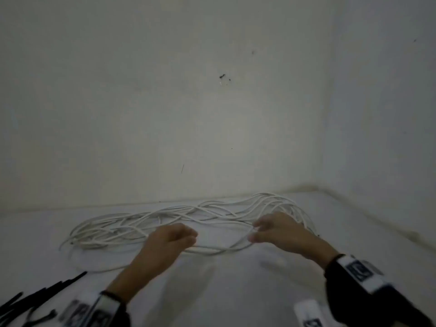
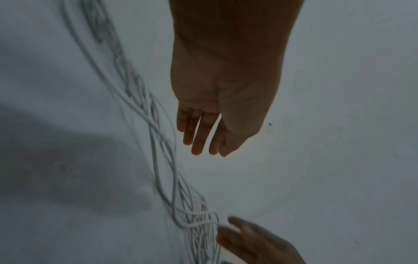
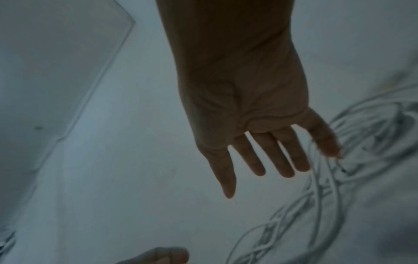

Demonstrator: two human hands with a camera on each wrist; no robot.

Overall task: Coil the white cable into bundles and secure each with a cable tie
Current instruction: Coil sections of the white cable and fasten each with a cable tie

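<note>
White tabletop [image 1: 236, 291] bears loose cable [image 1: 165, 220]; black ties [image 1: 42, 293] lie left.

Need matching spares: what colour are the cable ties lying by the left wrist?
Black. The cable ties show best in the head view, at lower left.

Both hands are bare, with no gloves or rings showing in any view. The left hand [image 1: 168, 241] has a dark sleeve [image 1: 122, 315] ending at the wrist, where a white band [image 1: 103, 308] carries blurred black-and-white square markings. The right hand [image 1: 280, 232] has the same: a black sleeve [image 1: 368, 300] and a white wristband [image 1: 359, 272] printed with a dark square pattern, too blurred to read.
</note>
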